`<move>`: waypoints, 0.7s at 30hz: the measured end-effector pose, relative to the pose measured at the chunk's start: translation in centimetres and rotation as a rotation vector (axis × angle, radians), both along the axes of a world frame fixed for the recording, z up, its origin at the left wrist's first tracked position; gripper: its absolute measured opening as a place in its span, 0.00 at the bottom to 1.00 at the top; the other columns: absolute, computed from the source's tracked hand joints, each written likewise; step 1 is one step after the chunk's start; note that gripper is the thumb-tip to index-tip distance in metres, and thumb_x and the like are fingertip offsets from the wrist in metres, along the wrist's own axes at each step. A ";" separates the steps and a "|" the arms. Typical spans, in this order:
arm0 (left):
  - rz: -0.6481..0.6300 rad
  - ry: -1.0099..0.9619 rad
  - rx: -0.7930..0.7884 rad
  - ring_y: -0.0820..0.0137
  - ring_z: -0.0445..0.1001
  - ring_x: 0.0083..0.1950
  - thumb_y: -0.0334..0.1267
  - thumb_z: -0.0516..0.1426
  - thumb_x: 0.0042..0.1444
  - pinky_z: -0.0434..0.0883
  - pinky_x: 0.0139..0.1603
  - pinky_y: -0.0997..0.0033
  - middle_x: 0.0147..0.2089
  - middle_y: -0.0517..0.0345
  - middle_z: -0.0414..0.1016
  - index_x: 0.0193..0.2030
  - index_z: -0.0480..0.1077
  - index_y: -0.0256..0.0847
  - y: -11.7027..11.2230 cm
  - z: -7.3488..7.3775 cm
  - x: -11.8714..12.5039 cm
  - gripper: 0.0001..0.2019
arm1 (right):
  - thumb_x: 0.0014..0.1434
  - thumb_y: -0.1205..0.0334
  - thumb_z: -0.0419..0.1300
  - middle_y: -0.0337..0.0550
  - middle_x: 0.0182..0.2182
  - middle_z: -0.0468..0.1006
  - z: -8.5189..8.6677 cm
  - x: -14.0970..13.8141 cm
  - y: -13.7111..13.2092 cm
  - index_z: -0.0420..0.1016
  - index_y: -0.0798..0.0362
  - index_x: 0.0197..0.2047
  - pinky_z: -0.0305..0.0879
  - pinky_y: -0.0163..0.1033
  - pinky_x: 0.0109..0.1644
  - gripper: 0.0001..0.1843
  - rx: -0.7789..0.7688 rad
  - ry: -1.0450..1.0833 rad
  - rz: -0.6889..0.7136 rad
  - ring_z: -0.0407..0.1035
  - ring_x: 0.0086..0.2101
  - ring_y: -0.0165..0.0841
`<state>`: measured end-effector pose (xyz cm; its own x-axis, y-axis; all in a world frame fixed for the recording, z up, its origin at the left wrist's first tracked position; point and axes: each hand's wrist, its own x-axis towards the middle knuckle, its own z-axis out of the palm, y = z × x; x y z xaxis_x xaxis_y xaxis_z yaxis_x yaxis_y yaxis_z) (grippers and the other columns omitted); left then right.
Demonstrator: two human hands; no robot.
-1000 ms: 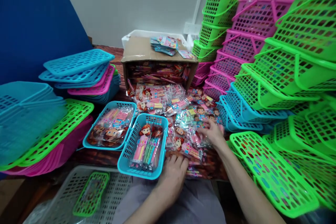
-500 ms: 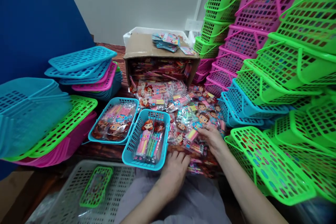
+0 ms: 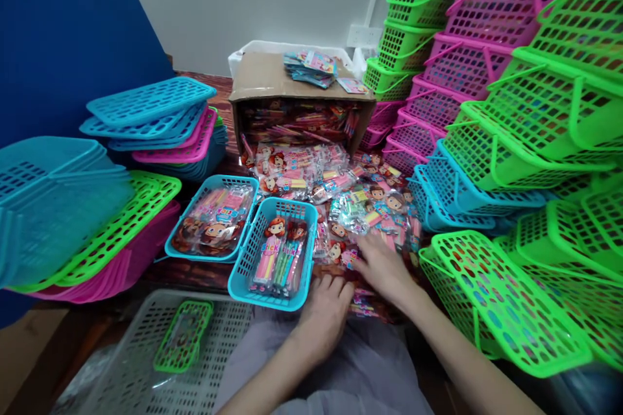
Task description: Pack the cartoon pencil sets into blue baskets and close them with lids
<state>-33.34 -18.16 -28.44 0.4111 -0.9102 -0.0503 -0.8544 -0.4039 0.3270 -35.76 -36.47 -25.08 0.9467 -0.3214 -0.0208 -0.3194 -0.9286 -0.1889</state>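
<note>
I am watching the left hand point(image 3: 324, 311) lying palm down just right of the near blue basket point(image 3: 263, 302). Its fingers are lying flat and loosely spread, with the tips touching the near edge of the pile of packets point(image 3: 341, 198). The right hand point(image 3: 384, 266) is resting palm down on that pile with its fingers bending over the wrappers; I cannot tell whether they are pinching 1. The pile is spilling out of a tipped cardboard box point(image 3: 263, 78) and lying between the 2 blue baskets and the stacked baskets on the right. The near blue basket is holding a packet of coloured pens. The second blue basket point(image 3: 187, 220), touching it on the left, is holding packets too. A green basket point(image 3: 506, 305) is leaning just beside the right forearm.
</note>
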 end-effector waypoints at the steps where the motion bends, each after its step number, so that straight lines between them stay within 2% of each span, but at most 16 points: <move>1: -0.001 -0.002 0.001 0.57 0.66 0.53 0.30 0.51 0.64 0.67 0.54 0.54 0.52 0.51 0.71 0.57 0.65 0.40 0.0 0.0 0.0 0.15 | 0.55 0.70 0.57 0.58 0.51 0.72 -0.4 0.1 0.8 0.67 0.57 0.59 0.62 0.47 0.56 0.27 0.021 0.104 0.048 0.64 0.54 0.48; 3: -0.004 0.001 0.000 0.57 0.66 0.53 0.30 0.51 0.64 0.67 0.54 0.54 0.52 0.51 0.70 0.57 0.65 0.40 0.0 0.0 0.0 0.15 | 0.52 0.73 0.58 0.62 0.52 0.72 -1.0 0.5 1.3 0.66 0.60 0.61 0.62 0.47 0.53 0.31 0.049 0.210 0.032 0.65 0.54 0.50; 5: -0.007 0.017 -0.009 0.57 0.65 0.54 0.31 0.51 0.64 0.67 0.54 0.54 0.53 0.51 0.70 0.58 0.64 0.40 0.2 0.1 0.0 0.16 | 0.50 0.75 0.57 0.60 0.47 0.76 -1.2 1.0 0.7 0.69 0.59 0.59 0.63 0.46 0.48 0.30 0.126 0.226 -0.035 0.69 0.49 0.48; 6: -0.008 0.026 -0.017 0.57 0.65 0.54 0.31 0.52 0.64 0.67 0.55 0.55 0.53 0.51 0.70 0.58 0.64 0.41 0.3 0.2 -0.1 0.16 | 0.49 0.75 0.58 0.56 0.43 0.78 -1.1 1.3 0.2 0.72 0.58 0.55 0.64 0.44 0.46 0.28 0.184 0.221 -0.056 0.71 0.45 0.46; 8: -0.001 0.037 -0.040 0.58 0.65 0.55 0.31 0.52 0.64 0.67 0.55 0.55 0.54 0.52 0.70 0.59 0.63 0.41 0.6 0.3 -0.2 0.17 | 0.46 0.74 0.59 0.47 0.32 0.79 -0.7 2.1 -1.1 0.77 0.55 0.42 0.63 0.40 0.40 0.17 0.294 0.204 -0.080 0.73 0.36 0.41; 10: 0.003 0.036 -0.061 0.58 0.65 0.55 0.31 0.51 0.65 0.66 0.55 0.56 0.55 0.52 0.70 0.60 0.63 0.42 0.8 0.3 -0.2 0.17 | 0.48 0.71 0.59 0.40 0.23 0.76 -0.2 3.0 -2.2 0.75 0.54 0.30 0.62 0.36 0.33 0.06 0.381 0.178 -0.094 0.70 0.28 0.35; 12: 0.003 0.030 -0.075 0.58 0.65 0.55 0.31 0.50 0.65 0.66 0.56 0.56 0.54 0.53 0.70 0.60 0.62 0.42 0.9 0.3 -0.2 0.17 | 0.53 0.66 0.57 0.38 0.21 0.74 0.2 4.1 -2.5 0.73 0.54 0.30 0.61 0.34 0.29 0.04 0.416 0.146 -0.088 0.68 0.24 0.32; 15: 0.013 0.024 -0.066 0.58 0.65 0.55 0.32 0.51 0.65 0.65 0.57 0.55 0.54 0.52 0.71 0.59 0.63 0.42 0.7 0.2 -0.1 0.16 | 0.58 0.63 0.53 0.40 0.26 0.77 0.5 5.6 -1.6 0.73 0.55 0.36 0.62 0.34 0.31 0.08 0.410 0.124 -0.062 0.70 0.26 0.32; 18: 0.016 0.018 -0.044 0.58 0.65 0.54 0.32 0.50 0.65 0.66 0.56 0.55 0.52 0.52 0.71 0.56 0.65 0.41 0.5 0.0 -0.1 0.13 | 0.54 0.65 0.59 0.46 0.36 0.80 0.2 5.9 0.9 0.74 0.54 0.39 0.63 0.35 0.38 0.08 0.326 0.184 0.009 0.73 0.36 0.35; 21: 0.025 0.022 -0.033 0.58 0.65 0.54 0.31 0.51 0.64 0.66 0.57 0.55 0.52 0.50 0.70 0.54 0.66 0.40 0.4 -0.2 -0.2 0.13 | 0.51 0.69 0.61 0.55 0.45 0.78 -0.6 4.9 3.0 0.72 0.55 0.48 0.62 0.38 0.42 0.19 0.197 0.293 0.054 0.72 0.44 0.41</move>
<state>-33.53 -17.75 -28.65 0.4327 -0.9010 -0.0297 -0.8366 -0.4137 0.3591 -30.86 -33.51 -25.70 0.9068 -0.2338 -0.3507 -0.3380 -0.9004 -0.2738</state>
